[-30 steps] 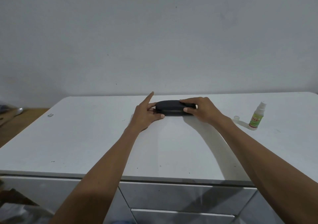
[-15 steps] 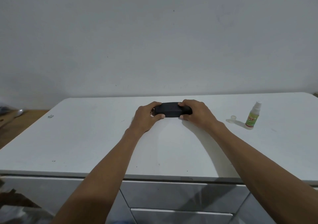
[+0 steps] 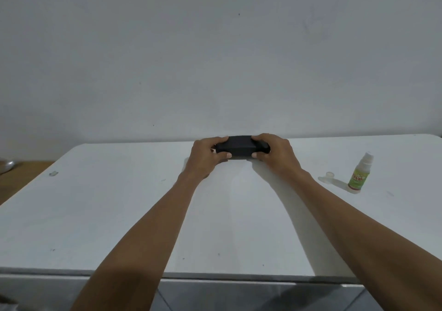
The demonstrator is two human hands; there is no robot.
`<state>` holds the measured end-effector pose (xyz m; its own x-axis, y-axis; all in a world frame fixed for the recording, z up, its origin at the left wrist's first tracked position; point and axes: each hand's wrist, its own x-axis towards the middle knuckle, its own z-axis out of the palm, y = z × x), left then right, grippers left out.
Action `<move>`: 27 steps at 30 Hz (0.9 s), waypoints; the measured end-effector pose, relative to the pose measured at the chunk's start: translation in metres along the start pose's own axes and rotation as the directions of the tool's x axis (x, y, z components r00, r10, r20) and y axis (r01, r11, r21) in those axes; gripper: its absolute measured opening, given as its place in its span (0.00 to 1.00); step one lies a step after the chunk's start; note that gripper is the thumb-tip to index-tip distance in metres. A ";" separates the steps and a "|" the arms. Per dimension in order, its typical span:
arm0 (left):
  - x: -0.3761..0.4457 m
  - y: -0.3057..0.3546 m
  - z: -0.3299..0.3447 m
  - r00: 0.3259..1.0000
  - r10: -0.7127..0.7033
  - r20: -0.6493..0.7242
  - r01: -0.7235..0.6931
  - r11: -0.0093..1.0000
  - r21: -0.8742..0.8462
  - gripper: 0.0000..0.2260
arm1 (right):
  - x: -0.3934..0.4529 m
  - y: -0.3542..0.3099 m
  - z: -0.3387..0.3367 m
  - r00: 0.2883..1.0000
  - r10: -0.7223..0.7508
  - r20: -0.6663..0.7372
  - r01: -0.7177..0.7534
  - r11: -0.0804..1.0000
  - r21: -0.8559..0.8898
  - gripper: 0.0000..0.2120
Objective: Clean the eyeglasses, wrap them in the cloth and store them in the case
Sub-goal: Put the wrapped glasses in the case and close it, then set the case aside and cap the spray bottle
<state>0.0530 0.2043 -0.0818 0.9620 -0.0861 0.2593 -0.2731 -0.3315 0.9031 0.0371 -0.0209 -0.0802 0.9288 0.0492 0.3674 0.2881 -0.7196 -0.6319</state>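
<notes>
A person's two bare hands clasp a dark, oblong hard-shell eyeglass case (image 3: 239, 146) at the far side of a white-topped table (image 3: 119, 215), close to where the top meets a plain pale wall (image 3: 215, 47). The left hand (image 3: 205, 155) wraps one end of the case, fingers curled over its top and thumb pressed along its near edge; the right hand (image 3: 275, 153) mirrors that grip on the other end, so both hands are clamped on the case with only its middle showing between them. The case appears closed, its lid seam down, though the hands hide both ends and it cannot be told whether it is latched or about to be opened. No eyeglasses and no cleaning cloth can be seen anywhere on the table; whether they lie inside the case cannot be judged from this view. To the right, well apart from the hands, a small spray bottle with a green label (image 3: 360, 174) stands upright with its nozzle bare, and a small clear plastic cap (image 3: 329, 175) sits just beside it on the tabletop. The uncapped bottle suggests the spray has come into play, which would place the work either near its close, with the case pressed shut on the wrapped glasses, or at its start, with the case yet to be opened. Left undone in either reading: the bottle's cap is still off.
</notes>
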 end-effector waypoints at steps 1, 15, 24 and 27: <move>0.006 -0.001 0.002 1.000 0.003 -0.004 -0.003 1.000 -0.003 0.24 | 0.007 0.003 0.001 1.000 0.007 -0.003 -0.007 1.000 0.004 0.24; 0.037 -0.031 0.009 0.993 0.120 0.004 -0.116 0.945 0.305 0.27 | 0.031 0.024 0.019 0.999 0.054 -0.008 -0.054 0.997 -0.052 0.26; 0.012 -0.006 0.020 0.976 0.210 -0.051 -0.161 0.866 0.473 0.26 | 0.013 -0.001 -0.010 0.998 0.055 -0.036 -0.059 0.991 -0.123 0.19; 0.001 0.021 0.028 0.975 0.217 -0.046 -0.176 0.881 0.440 0.24 | 0.002 -0.009 -0.038 0.992 0.053 -0.117 -0.069 0.988 -0.138 0.19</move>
<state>0.0485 0.1708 -0.0719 0.8783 -0.1128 0.4646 -0.4057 -0.6900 0.5994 0.0277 -0.0405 -0.0473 0.9090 -0.0704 0.4109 0.1883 -0.8100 -0.5553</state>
